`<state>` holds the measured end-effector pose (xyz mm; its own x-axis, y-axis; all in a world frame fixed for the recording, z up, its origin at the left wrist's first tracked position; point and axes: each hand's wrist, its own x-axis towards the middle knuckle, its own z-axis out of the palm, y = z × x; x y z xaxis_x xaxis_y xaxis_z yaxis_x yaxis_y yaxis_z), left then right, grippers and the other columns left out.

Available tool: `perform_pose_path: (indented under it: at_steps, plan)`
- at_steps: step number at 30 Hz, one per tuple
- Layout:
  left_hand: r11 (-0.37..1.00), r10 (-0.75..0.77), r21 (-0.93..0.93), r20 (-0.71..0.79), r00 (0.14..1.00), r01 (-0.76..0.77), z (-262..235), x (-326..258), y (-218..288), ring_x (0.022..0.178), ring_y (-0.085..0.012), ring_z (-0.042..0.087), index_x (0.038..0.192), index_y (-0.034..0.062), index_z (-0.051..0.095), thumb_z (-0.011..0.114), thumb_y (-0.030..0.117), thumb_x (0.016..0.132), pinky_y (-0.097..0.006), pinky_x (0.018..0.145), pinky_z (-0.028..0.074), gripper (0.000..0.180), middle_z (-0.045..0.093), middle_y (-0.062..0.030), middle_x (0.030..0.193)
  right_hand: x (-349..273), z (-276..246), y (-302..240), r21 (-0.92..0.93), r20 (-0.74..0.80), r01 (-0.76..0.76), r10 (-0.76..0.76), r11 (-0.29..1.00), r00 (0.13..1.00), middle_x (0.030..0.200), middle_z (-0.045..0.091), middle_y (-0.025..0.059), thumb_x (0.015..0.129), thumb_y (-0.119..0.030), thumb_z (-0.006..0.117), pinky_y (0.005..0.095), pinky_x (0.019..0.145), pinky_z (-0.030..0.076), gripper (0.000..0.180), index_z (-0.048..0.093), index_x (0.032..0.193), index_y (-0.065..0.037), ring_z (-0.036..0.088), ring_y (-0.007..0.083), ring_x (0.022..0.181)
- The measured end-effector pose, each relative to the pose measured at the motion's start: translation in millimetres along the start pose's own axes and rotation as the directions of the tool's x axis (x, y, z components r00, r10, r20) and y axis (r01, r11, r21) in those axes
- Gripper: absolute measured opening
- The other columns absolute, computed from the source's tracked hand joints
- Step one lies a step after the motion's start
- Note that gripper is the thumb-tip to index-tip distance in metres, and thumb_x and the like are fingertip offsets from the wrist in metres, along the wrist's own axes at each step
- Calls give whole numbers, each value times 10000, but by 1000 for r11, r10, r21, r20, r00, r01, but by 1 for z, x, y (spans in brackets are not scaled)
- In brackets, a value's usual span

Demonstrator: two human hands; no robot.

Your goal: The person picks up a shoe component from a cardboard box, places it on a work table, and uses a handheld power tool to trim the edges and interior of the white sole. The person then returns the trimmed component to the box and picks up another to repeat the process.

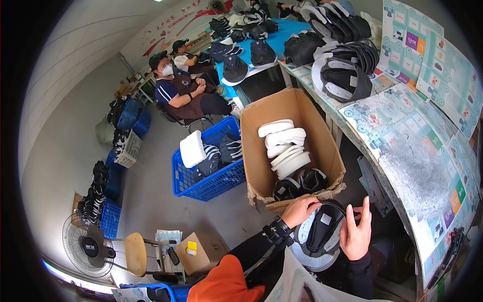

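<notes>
A black and grey shoe upper (322, 229) with a small white label inside rests in front of my body, its opening facing up. My left hand (300, 211) comes over its far left edge, fingers closed on the rim. Beside its right edge is my right hand (356, 235), fingers stretched and apart; it does not hold the upper. Just beyond stands an open cardboard box (292, 100) containing white soles (289, 151) and dark shoe uppers (302, 182). More grey and black uppers (344, 78) are bunched on the table to the right.
A worktable (402, 151) covered with printed sheets curves along my right. Left of the box sits a blue crate (214, 186) of dark uppers with a white pad (192, 149). A fan (89, 246) and small carton (201, 254) stand lower left. Two people (181, 93) sit farther back.
</notes>
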<state>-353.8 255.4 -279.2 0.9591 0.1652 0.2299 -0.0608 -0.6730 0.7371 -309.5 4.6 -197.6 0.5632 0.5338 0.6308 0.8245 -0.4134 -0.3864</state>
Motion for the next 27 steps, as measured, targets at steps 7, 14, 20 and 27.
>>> perform_pose_path:
  at_steps: [7, 14, 20, 27]
  plan:
    - [1000, -27, 11, 21, 999, 27, 0, -1, 0, 913, -381, 695, 1032, 12, 724, 720, 214, 1012, -432, 803, 550, 203, 695, -171, 960, 1, 6, 6, 27, 80, -206, 203, 978, 976, 1627, 404, 274, 871, 38, 687, 468, 960, 538, 578, 599, 1441, 2, 615, 397, 1122]
    - [999, -49, 24, 31, 998, 48, 5, -7, -2, 991, -385, 685, 1163, 25, 674, 738, 222, 1001, -428, 875, 553, 263, 686, -167, 1050, -19, 15, 23, 122, 254, -405, 366, 906, 895, 1683, 352, 252, 926, 52, 639, 403, 904, 584, 652, 545, 1549, -111, 684, 371, 986]
    - [991, 112, 83, -139, 984, -101, -13, 6, 36, 1043, -364, 632, 1576, 19, 455, 747, 124, 959, -437, 942, 518, 692, 640, -181, 1097, 30, -22, 12, -63, -252, 20, -35, 998, 967, 1689, 217, 398, 869, 226, 598, 352, 634, 516, 755, 537, 1543, -110, 536, 228, 665]
    - [771, 628, 107, -292, 721, -628, -86, 8, 117, 540, -243, 518, 1482, 23, 621, 738, -85, 839, -359, 548, 462, 662, 539, -49, 693, 71, -48, -7, -40, -95, 298, -300, 954, 949, 1659, 395, 234, 686, 218, 715, 249, 610, 504, 811, 803, 1257, -352, 540, 154, 678]
